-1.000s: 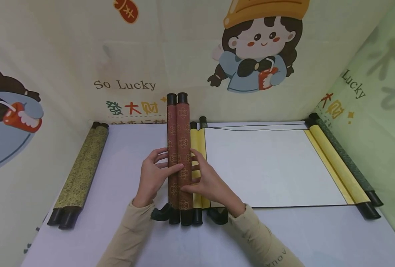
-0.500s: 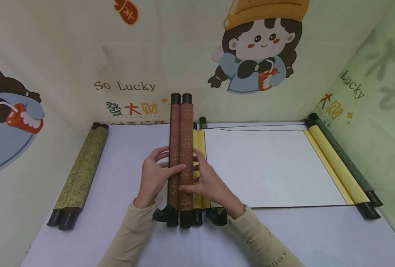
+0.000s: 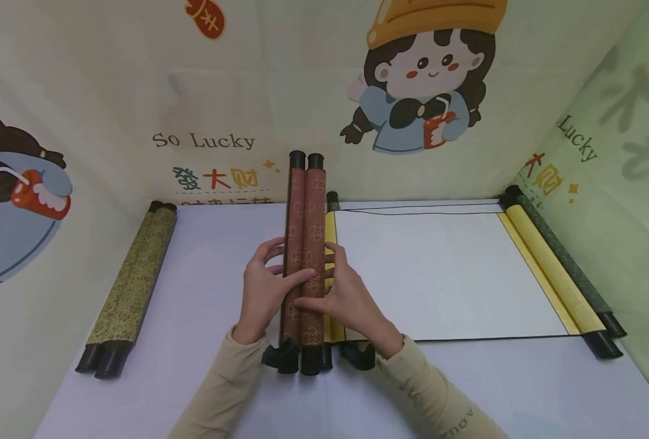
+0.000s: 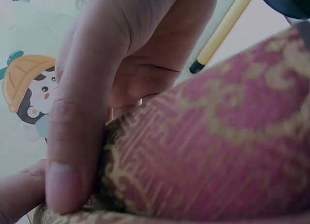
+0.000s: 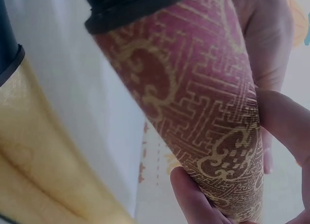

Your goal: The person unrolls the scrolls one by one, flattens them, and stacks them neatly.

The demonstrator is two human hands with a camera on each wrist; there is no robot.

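Observation:
A red scroll with gold patterns and black end knobs is rolled into two rolls lying side by side. It is held raised in front of me, over the left end of an unrolled yellow-edged scroll. My left hand grips the left roll, its thumb reaching across the front. From the other side my right hand grips the right roll, thumb also in front; the other fingers are partly hidden behind. Patterned red cloth fills much of the left wrist view. A black knob tops the roll in the right wrist view.
An olive patterned scroll, rolled up, lies at the table's left. White paper spreads to a yellow roll at the right. Beside that, a dark green roll lies along the wall. A printed cloth hangs behind.
The red scroll has shifted to the right, covering more of the yellow roll behind it. My left hand has moved right with it; the right hand has moved only slightly.

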